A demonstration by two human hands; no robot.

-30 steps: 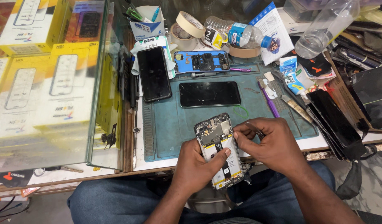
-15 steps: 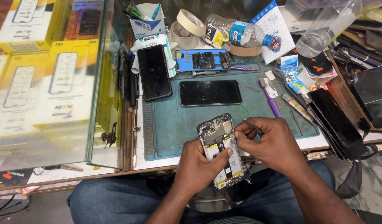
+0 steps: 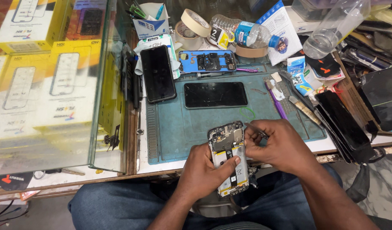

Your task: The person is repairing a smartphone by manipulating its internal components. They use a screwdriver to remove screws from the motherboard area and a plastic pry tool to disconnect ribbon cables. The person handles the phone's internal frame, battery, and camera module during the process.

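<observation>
My left hand (image 3: 204,172) holds an opened phone (image 3: 228,155) with its back cover off, thumb pressed across the pale battery. The circuit board and metal shields show at the phone's top end. My right hand (image 3: 281,145) pinches thin metal tweezers (image 3: 255,129), whose tip rests at the phone's upper right corner. Both hands hover over the near edge of the teal work mat (image 3: 183,127), above my lap.
On the mat lie a black phone (image 3: 216,94), a green rubber ring (image 3: 247,113) and a purple brush (image 3: 276,102). Another black phone (image 3: 157,73), a blue phone frame (image 3: 208,61), tape rolls (image 3: 195,22) and a plastic bottle (image 3: 242,32) sit behind. A glass case (image 3: 55,81) stands left.
My right hand has shifted slightly, bringing the tweezers' tip closer to the phone's upper right corner. The left hand keeps the phone in the same place.
</observation>
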